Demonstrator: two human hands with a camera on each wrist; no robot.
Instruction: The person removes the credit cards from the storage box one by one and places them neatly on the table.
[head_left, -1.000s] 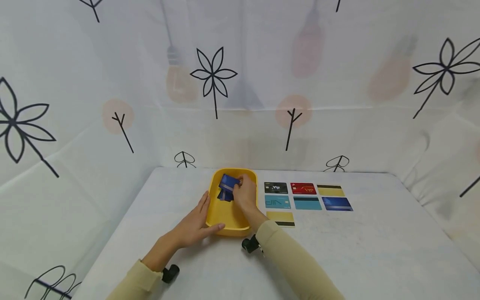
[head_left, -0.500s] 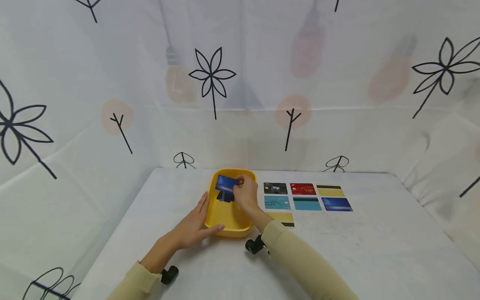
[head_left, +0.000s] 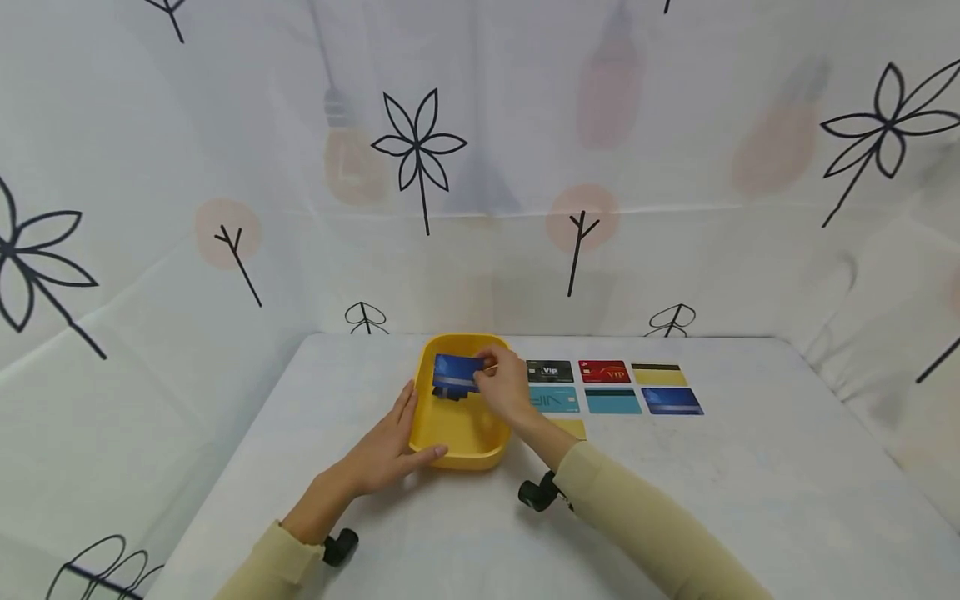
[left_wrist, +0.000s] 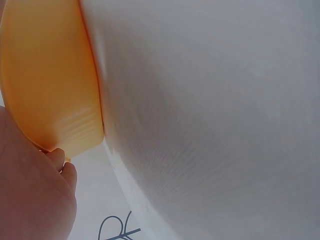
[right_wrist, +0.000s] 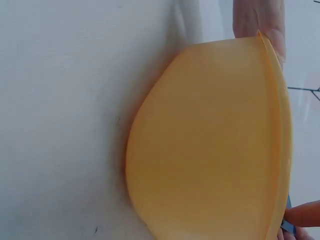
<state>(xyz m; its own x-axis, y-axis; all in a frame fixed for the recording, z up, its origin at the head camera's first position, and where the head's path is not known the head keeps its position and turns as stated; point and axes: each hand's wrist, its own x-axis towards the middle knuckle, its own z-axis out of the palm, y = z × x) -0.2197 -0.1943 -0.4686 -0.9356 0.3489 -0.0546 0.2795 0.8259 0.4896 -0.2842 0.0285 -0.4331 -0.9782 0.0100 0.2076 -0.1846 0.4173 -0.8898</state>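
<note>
A blue bank card [head_left: 454, 369] is held above the yellow plastic tray [head_left: 459, 461], its right edge pinched by my right hand [head_left: 505, 388]. Below it, other dark blue cards [head_left: 444, 394] lie in the tray, mostly covered. My left hand [head_left: 382, 454] rests against the tray's left side with its fingers straight along the wall and the thumb by the near rim. The left wrist view has this hand [left_wrist: 37, 192] touching the rim. In the right wrist view, the tray wall [right_wrist: 205, 140] hides most of the card and of my right fingers [right_wrist: 303, 215].
Right of the tray, several cards lie in rows on the white table: black [head_left: 550, 372], red [head_left: 604, 372], gold [head_left: 658, 375], teal [head_left: 555, 400], striped teal [head_left: 612, 401] and blue [head_left: 672, 401]. Another gold card [head_left: 570, 428] is partly behind my right wrist. A patterned cloth [head_left: 495, 275] hangs behind.
The right hand has moved slightly right and nearer with the pinched blue card, which now lies more level over the others. The left hand stays at the tray.
</note>
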